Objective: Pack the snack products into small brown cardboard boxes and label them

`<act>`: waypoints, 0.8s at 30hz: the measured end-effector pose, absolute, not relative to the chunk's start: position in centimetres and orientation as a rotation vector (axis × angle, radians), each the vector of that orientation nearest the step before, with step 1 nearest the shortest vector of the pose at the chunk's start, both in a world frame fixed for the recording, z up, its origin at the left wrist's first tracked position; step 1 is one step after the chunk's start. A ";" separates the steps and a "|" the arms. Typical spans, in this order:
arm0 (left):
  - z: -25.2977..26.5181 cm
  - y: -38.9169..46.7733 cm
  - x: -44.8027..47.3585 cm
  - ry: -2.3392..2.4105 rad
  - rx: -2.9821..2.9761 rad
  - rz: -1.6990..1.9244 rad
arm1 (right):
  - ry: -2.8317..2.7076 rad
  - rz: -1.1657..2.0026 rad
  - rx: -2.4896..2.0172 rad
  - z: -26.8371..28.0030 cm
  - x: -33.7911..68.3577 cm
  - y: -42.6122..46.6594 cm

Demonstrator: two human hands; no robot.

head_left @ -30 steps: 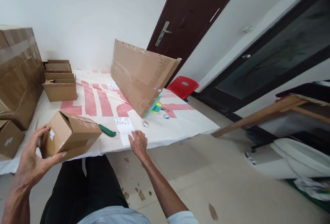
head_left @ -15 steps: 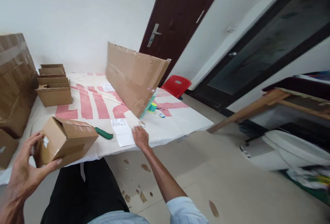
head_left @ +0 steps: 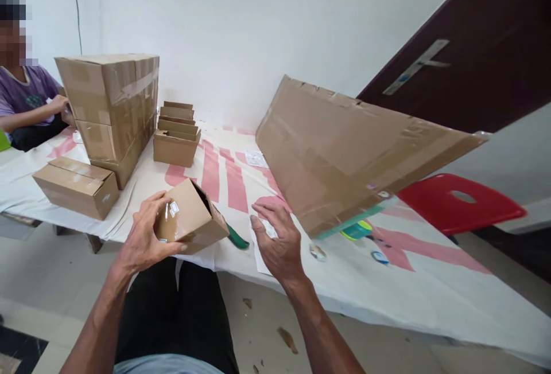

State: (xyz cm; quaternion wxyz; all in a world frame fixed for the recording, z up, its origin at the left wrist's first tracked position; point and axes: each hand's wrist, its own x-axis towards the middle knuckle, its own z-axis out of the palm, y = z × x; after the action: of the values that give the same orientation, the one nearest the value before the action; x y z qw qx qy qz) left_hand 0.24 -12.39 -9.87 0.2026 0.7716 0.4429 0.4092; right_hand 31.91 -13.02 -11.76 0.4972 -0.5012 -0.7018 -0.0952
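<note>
A small cardboard box [head_left: 189, 213] is tilted at the near table edge, with my left hand [head_left: 148, 230] gripping its left end, thumb below and fingers above. A small white label shows on that end, and a dark gap runs along a flap seam. My right hand [head_left: 279, 242] hovers over a white sheet of paper [head_left: 260, 259], fingers and thumb apart, with nothing seen in it; it covers most of the sheet. Between box and paper lies a green curved object [head_left: 236, 237], partly hidden by the box. A roll of tape [head_left: 317, 252] rests right of my right hand.
Taped cardboard boxes [head_left: 124, 93] are stacked at the left, near a closed carton [head_left: 77, 184] and open boxes [head_left: 175, 147]. A large cardboard panel [head_left: 344, 144] leans at the right. A person [head_left: 32, 98] sits at far left; a red chair [head_left: 460, 202] stands behind the table.
The view has swung left, bringing the person and whole box stack into sight. My right hand has come off the table by the tape roll and moved toward the box, its fingers spreading.
</note>
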 end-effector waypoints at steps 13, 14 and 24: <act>-10.4 -13.7 2.3 1.256 2.186 1.153 | -2.465 -0.389 -0.883 -4.0 21.7 -12.3; -10.4 -13.7 2.2 1.255 2.185 1.149 | -2.473 -0.397 -0.886 -4.1 21.7 -12.4; -11.0 -13.4 -1.5 1.166 2.145 1.118 | -2.114 -0.101 -0.868 -5.3 23.1 -13.7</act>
State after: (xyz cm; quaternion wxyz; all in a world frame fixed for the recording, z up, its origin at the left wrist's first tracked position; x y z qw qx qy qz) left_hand -1.55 -13.37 -10.96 0.2259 0.7781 0.4231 0.4056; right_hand 23.14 -13.72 -5.30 0.4142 -0.3452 -0.8412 -0.0403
